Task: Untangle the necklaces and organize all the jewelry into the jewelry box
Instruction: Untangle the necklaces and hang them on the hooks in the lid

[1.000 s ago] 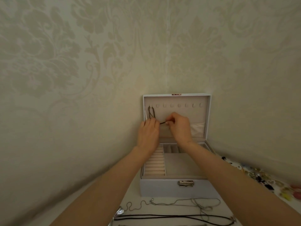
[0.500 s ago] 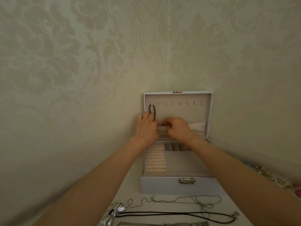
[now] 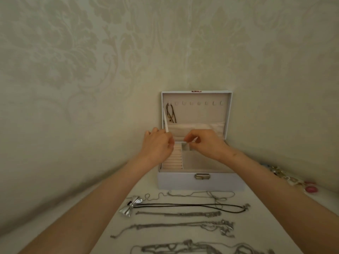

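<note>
The white jewelry box [image 3: 183,181] stands open against the wall, its lid [image 3: 229,114] upright. A dark cord necklace [image 3: 170,114] hangs from the lid's leftmost hook. My left hand [image 3: 157,145] and my right hand [image 3: 207,143] hover with curled fingers over the box's back edge, just under the lid's fabric pocket [image 3: 198,128]. The right thumb and forefinger meet near the rim; whether they pinch anything is unclear. On the table in front lie a thin silver chain [image 3: 192,194], a black cord [image 3: 183,205] with a silver bow [image 3: 131,208], and several more silver chains [image 3: 174,225].
Patterned wallpaper rises directly behind and to the left of the box. Small colourful jewelry pieces [image 3: 286,176] and a pink piece [image 3: 311,189] lie on the table to the right. A tangled silver chain [image 3: 183,248] runs along the bottom edge.
Both hands have dropped from the hooks and pocket on the lid to the box's back edge. The dark cord necklace now hangs free on its hook.
</note>
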The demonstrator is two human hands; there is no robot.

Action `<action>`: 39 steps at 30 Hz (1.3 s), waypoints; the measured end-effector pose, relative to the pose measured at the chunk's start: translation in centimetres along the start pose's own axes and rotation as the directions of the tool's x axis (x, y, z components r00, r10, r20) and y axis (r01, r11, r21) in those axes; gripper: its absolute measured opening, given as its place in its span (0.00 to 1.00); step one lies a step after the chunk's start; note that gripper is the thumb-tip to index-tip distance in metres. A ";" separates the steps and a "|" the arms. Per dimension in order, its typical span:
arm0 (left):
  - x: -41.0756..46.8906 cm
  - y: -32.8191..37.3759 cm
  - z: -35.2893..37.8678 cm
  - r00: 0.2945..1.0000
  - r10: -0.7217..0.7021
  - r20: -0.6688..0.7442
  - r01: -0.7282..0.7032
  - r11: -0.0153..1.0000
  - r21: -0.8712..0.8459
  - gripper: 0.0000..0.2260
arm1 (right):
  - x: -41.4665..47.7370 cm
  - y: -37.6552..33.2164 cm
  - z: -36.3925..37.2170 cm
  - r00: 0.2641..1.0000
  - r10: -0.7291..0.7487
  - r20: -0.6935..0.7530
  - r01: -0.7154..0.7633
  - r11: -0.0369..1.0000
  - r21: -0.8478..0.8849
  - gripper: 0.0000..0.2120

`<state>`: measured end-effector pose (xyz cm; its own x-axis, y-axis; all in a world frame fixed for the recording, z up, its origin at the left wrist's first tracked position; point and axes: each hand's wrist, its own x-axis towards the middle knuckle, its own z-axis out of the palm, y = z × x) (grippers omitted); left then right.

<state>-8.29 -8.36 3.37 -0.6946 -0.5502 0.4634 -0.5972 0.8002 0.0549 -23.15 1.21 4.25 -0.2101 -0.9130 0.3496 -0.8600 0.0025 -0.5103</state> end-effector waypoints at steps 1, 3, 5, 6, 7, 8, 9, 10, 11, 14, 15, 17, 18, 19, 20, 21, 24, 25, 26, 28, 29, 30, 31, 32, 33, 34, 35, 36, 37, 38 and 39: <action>-1.0 0.4 -0.3 1.000 0.013 0.018 -0.011 0.998 -0.067 0.08 | -1.0 -0.3 0.0 0.999 -0.009 0.052 0.010 1.000 -0.009 0.07; -3.0 1.2 -1.1 0.996 0.036 0.077 -0.016 0.970 -0.243 0.01 | -3.0 -0.7 -0.1 0.994 -0.018 0.111 0.023 0.999 -0.040 0.07; -4.9 1.9 -1.7 0.978 0.113 0.177 -0.053 0.948 -0.313 0.05 | -4.8 -1.0 -0.2 0.989 -0.010 0.146 0.023 0.995 -0.093 0.05; -5.6 2.1 -1.8 0.958 0.156 0.241 -0.076 0.947 -0.312 0.06 | -5.5 -1.0 -0.3 0.984 0.009 0.178 0.013 0.992 -0.122 0.03; -6.2 2.2 -1.7 0.932 0.186 0.312 -0.091 0.951 -0.296 0.06 | -6.2 -0.9 -0.5 0.974 0.042 0.221 -0.005 0.986 -0.167 0.02; -6.7 2.3 -1.6 0.902 0.196 0.383 -0.099 0.961 -0.258 0.05 | -6.8 -0.8 -0.6 0.960 0.086 0.267 -0.022 0.972 -0.234 0.01; -7.1 2.3 -1.5 0.876 0.188 0.445 -0.104 0.973 -0.205 0.05 | -7.4 -0.5 -0.8 0.942 0.133 0.309 -0.033 0.951 -0.309 0.02; -7.4 2.3 -1.3 0.854 0.166 0.492 -0.109 0.984 -0.143 0.06 | -7.9 -0.3 -0.9 0.925 0.173 0.338 -0.040 0.930 -0.366 0.03; -7.7 2.4 -1.2 0.842 0.144 0.519 -0.118 0.990 -0.082 0.08 | -8.4 0.0 -0.9 0.914 0.200 0.351 -0.049 0.917 -0.395 0.03; -8.5 2.5 -0.5 0.850 0.105 0.516 -0.118 0.993 -0.008 0.11 | -9.6 0.7 -0.6 0.931 0.200 0.306 -0.044 0.892 -0.450 0.05; -8.7 2.6 -0.3 0.857 0.101 0.506 -0.115 0.993 -0.003 0.11 | -9.8 0.8 -0.5 0.940 0.191 0.283 -0.031 0.873 -0.487 0.06; -8.9 2.9 0.1 0.865 0.102 0.492 -0.114 0.993 -0.006 0.12 | -10.0 1.3 0.1 0.952 0.179 0.247 -0.021 0.846 -0.532 0.08; -8.9 2.9 0.3 0.865 0.103 0.491 -0.115 0.993 -0.006 0.12 | -10.1 1.5 0.4 0.956 0.170 0.239 -0.020 0.849 -0.527 0.08; -8.9 3.0 0.4 0.865 0.101 0.491 -0.114 0.994 -0.003 0.12 | -10.1 1.7 0.6 0.958 0.162 0.237 -0.019 0.859 -0.511 0.08; -8.8 3.0 0.5 0.864 0.100 0.493 -0.115 0.993 0.002 0.11 | -10.2 1.8 0.7 0.959 0.153 0.238 -0.018 0.873 -0.488 0.07; -8.7 3.0 0.4 0.864 0.099 0.494 -0.118 0.993 0.007 0.11 | -10.3 1.8 0.8 0.959 0.145 0.245 -0.014 0.884 -0.467 0.06; -8.4 3.2 0.2 0.891 0.130 0.435 -0.133 0.991 -0.024 0.10 | -10.3 1.6 -0.1 0.959 0.134 0.250 -0.034 0.930 -0.367 0.03; -8.2 3.3 0.0 0.911 0.152 0.383 -0.135 0.988 -0.071 0.10 | -10.1 1.6 -0.6 0.964 0.134 0.231 -0.063 0.954 -0.292 0.01; -8.1 3.5 -0.1 0.930 0.173 0.324 -0.132 0.980 -0.146 0.09 | -9.8 1.5 -1.1 0.971 0.131 0.199 -0.088 0.973 -0.213 0.01; -7.7 4.3 -0.3 0.952 0.187 0.243 -0.103 0.942 -0.319 0.10 | -9.1 1.0 -2.1 0.983 0.113 0.146 -0.102 0.992 -0.075 0.04; -7.4 4.8 -0.4 0.954 0.180 0.239 -0.068 0.908 -0.413 0.13 | -8.8 0.6 -2.5 0.984 0.106 0.142 -0.109 0.994 0.014 0.05; -7.0 5.3 -0.4 0.952 0.169 0.257 -0.011 0.854 -0.520 0.16 | -8.5 0.1 -2.9 0.984 0.097 0.151 -0.115 0.987 0.116 0.04; -6.6 5.8 -0.4 0.943 0.158 0.294 0.065 0.777 -0.626 0.19 | -8.3 -0.4 -3.1 0.983 0.087 0.163 -0.121 0.970 0.209 0.03; -6.3 6.1 -0.4 0.930 0.151 0.336 0.144 0.690 -0.709 0.20 | -8.1 -0.8 -3.3 0.981 0.081 0.174 -0.129 0.950 0.284 0.02; -6.0 6.3 -0.4 0.920 0.151 0.363 0.199 0.619 -0.760 0.20 | -7.9 -1.2 -3.5 0.981 0.081 0.177 -0.139 0.929 0.343 0.02; -5.7 6.3 -0.4 0.915 0.153 0.374 0.225 0.575 -0.787 0.18 | -7.7 -1.3 -3.6 0.982 0.083 0.171 -0.145 0.909 0.391 0.02; -5.5 6.3 -0.5 0.914 0.158 0.375 0.236 0.545 -0.805 0.14 | -7.5 -1.4 -3.6 0.984 0.083 0.156 -0.144 0.889 0.434 0.02; -5.4 6.0 -0.6 0.915 0.160 0.369 0.240 0.519 -0.820 0.10 | -7.4 -1.4 -3.6 0.987 0.085 0.137 -0.140 0.870 0.473 0.02; -5.3 5.7 -0.7 0.919 0.157 0.363 0.246 0.491 -0.836 0.06 | -7.2 -1.4 -3.6 0.989 0.088 0.115 -0.134 0.851 0.508 0.03; -5.2 5.4 -0.9 0.923 0.145 0.358 0.255 0.467 -0.847 0.06 | -7.1 -1.3 -3.6 0.991 0.092 0.094 -0.129 0.832 0.539 0.04; -5.1 5.1 -1.0 0.926 0.130 0.355 0.265 0.448 -0.854 0.07 | -7.0 -1.1 -3.6 0.992 0.097 0.078 -0.124 0.813 0.569 0.05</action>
<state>-7.35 -1.27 2.17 -0.8633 -0.4897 0.1222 -0.1084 0.4164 0.9027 -22.39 9.04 5.15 -0.2560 -0.9374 0.2363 -0.4085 -0.1167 -0.9053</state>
